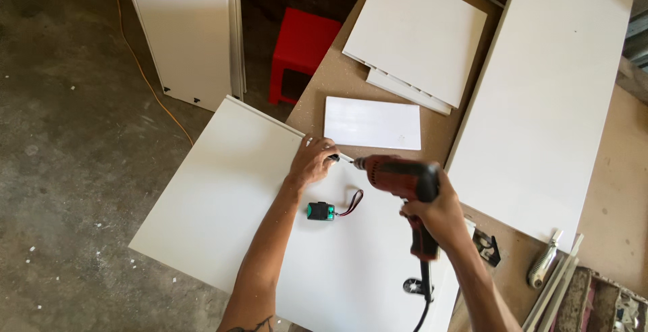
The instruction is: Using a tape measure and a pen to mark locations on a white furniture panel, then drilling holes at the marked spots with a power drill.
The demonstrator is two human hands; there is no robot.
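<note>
White flat laminate board [223,204] lies under the left hand [312,162], whose fingers pinch a small black part [334,158] at the board's edge. Just below sits a green-and-black small box with a looped cord [321,210]. At the right, the right hand [439,214] grips a red power drill [405,183], its bit meeting the pinched part; further right, a long white panel [547,102] rests on the brown chipboard table [621,183].

Bright even daylight, soft short shadows under the red corded drill [405,182] and forearms, mild glare washing out the large white laminate panel [223,210], dim top-centre gap, sharp focus throughout, slight wide-angle stretch at edges.
</note>
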